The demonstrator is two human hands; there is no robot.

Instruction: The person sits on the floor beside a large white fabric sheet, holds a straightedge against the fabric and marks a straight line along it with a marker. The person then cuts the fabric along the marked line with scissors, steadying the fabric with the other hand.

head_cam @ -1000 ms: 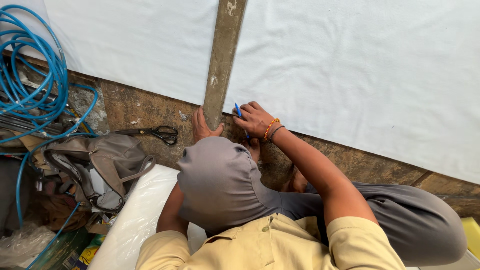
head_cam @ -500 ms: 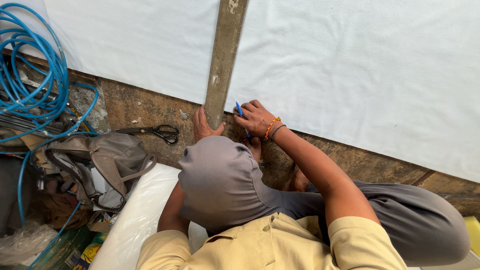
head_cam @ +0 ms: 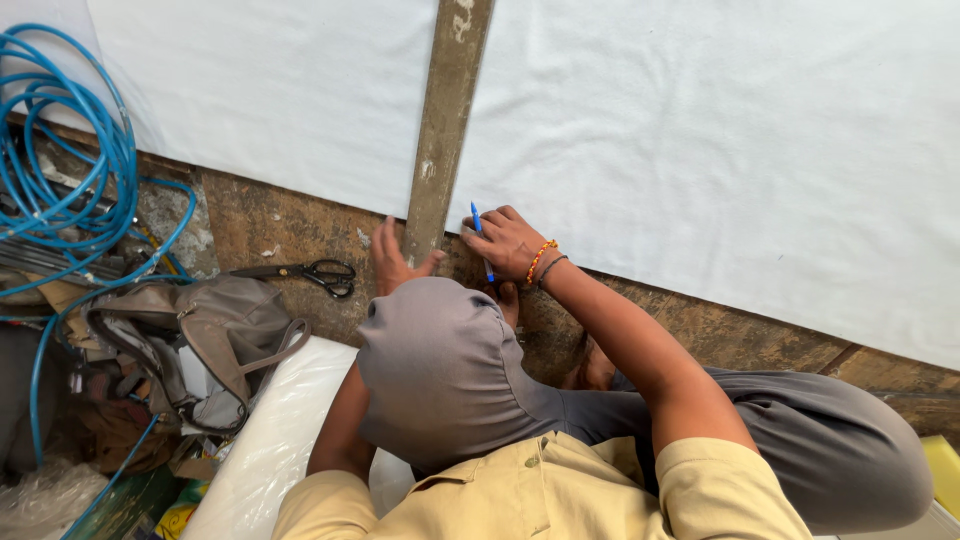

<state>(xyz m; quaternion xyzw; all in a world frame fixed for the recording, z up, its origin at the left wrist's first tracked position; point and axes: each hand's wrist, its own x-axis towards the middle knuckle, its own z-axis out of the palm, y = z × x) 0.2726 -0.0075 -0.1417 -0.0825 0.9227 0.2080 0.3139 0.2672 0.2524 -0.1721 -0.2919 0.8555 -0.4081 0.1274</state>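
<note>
- Since the earlier frames little has moved: both hands sit at the same spot at the cloth's edge, and the view has only drifted slightly.
- Nearest, the bent knee (head_cam: 440, 370) hides part of the left hand (head_cam: 392, 258), which lies flat and open, pressing the foot of the long wooden straightedge (head_cam: 446, 120).
- The right hand (head_cam: 508, 243) is closed around a blue pen (head_cam: 481, 240), its tip hidden beside the straightedge.
- If the left hand eases off, the straightedge could slide and skew the line.
- Farther off, the white cloth (head_cam: 700, 150) could ruck under the pen.
- The scissors (head_cam: 310, 272) lie well apart, to the left.
</note>
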